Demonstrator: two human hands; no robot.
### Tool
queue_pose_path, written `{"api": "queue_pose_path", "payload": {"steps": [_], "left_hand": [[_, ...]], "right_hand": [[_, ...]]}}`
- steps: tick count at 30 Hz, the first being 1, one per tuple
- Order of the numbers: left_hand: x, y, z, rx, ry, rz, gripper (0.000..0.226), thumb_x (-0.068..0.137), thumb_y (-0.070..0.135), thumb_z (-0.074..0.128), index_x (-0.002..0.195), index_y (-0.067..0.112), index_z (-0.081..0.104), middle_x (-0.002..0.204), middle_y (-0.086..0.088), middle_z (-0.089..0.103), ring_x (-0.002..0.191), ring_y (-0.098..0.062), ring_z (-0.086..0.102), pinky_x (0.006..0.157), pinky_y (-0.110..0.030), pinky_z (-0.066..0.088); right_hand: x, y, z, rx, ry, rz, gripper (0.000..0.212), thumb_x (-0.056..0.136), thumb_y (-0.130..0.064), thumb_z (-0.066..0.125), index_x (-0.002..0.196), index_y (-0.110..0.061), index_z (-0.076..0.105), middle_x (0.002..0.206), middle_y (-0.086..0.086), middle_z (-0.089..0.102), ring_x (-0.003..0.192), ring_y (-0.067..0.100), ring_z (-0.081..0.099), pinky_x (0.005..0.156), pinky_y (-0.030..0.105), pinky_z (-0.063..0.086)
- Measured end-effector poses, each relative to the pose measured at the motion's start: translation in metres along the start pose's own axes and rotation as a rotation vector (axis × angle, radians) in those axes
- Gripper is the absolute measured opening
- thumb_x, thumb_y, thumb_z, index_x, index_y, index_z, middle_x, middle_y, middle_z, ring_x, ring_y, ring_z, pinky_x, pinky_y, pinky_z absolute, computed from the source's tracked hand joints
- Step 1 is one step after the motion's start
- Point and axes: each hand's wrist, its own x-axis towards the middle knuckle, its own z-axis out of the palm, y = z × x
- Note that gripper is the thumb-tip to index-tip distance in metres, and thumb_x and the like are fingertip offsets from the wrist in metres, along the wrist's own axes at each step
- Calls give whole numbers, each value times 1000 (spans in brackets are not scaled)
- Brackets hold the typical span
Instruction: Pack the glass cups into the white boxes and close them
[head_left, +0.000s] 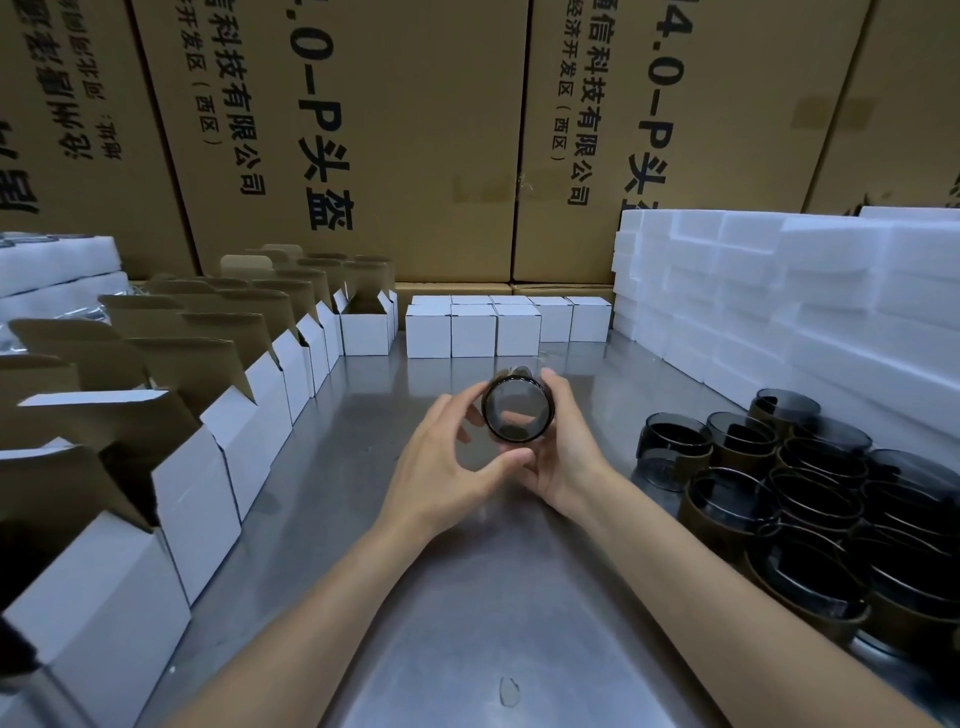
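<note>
Two hands carry one smoky round glass cup (516, 410) above the steel worktop (467, 597), mouth tipped toward you, probably so you can check it before boxing. Your right hand (558, 457) cradles it, fingers curled round its side; your left hand (447, 457) steadies the rim with curled fingertips. Open white cardboard boxes (249, 431) wait left.

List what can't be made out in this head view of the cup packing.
- Closed white boxes: contents hidden by their shut lids.
- Glass cup, held by the right hand and left hand: its far end is hidden behind its own rim.
- Pile of cups: count cut off by the right edge.
</note>
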Motion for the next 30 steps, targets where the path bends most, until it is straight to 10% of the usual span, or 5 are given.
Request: {"api": "queue_pose_path", "payload": {"steps": [22, 30], "left_hand": [[-3, 7, -1, 137, 9, 91, 85, 79, 41, 73, 149, 25, 28, 142, 11, 42, 126, -2, 42, 95, -22, 42], [0, 4, -2, -78, 148, -29, 61, 78, 27, 77, 131, 25, 47, 126, 13, 53, 108, 1, 55, 85, -7, 41]], "right_hand": [[-4, 3, -4, 81, -328, -161, 37, 91, -36, 54, 113, -9, 64, 92, 4, 71, 75, 12, 67, 61, 21, 52], [-2, -1, -16, -8, -485, 69, 78, 79, -61, 51, 131, -4, 54, 112, 11, 63, 95, 23, 61, 92, 34, 42]]}}
